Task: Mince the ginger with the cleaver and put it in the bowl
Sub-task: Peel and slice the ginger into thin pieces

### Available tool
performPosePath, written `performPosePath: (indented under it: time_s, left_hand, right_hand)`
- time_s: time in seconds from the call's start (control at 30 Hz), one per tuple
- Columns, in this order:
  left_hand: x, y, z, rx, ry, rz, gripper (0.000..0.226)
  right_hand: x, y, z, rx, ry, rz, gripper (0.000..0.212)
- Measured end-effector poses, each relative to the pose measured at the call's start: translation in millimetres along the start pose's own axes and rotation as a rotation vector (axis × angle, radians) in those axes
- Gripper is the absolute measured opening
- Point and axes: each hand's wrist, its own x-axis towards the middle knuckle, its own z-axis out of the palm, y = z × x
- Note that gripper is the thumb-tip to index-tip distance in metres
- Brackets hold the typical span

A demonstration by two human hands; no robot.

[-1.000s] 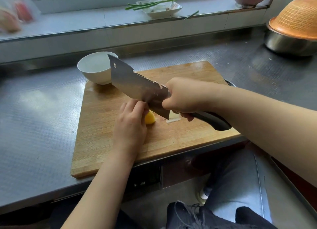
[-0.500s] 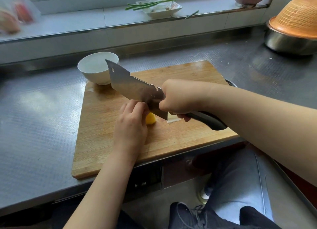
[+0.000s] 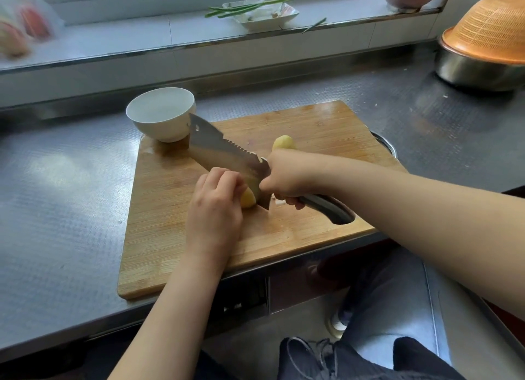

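While its fingers curl over the ginger (image 3: pixel 247 200) to pin it to the board (image 3: pixel 284 234), the left hand (image 3: pixel 216 206) sits nearest. Just right, the right hand (image 3: pixel 287 177) clenches the cleaver (image 3: pixel 227 155) handle, blade edge down beside the ginger. A second yellow piece (image 3: pixel 284 142) lies behind that hand. Farther back, the bowl (image 3: pixel 162 114) stands at the board's far left corner.

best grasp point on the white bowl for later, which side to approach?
Pinch the rim of the white ceramic bowl at its left, from above. It stands upright, open and looks empty; the steel cleaver tip crowds its right side, while the left is unobstructed.
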Motion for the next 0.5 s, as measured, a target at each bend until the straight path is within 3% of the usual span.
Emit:
performPosePath:
  time_s: [0.5]
  left_hand:
    - [0.6,3.9,-3.0,-0.003,-0.031,-0.023,0.011]
  right_hand:
    - [-28.3,-4.5,-17.8,0.011,0.067,-0.111,0.006]
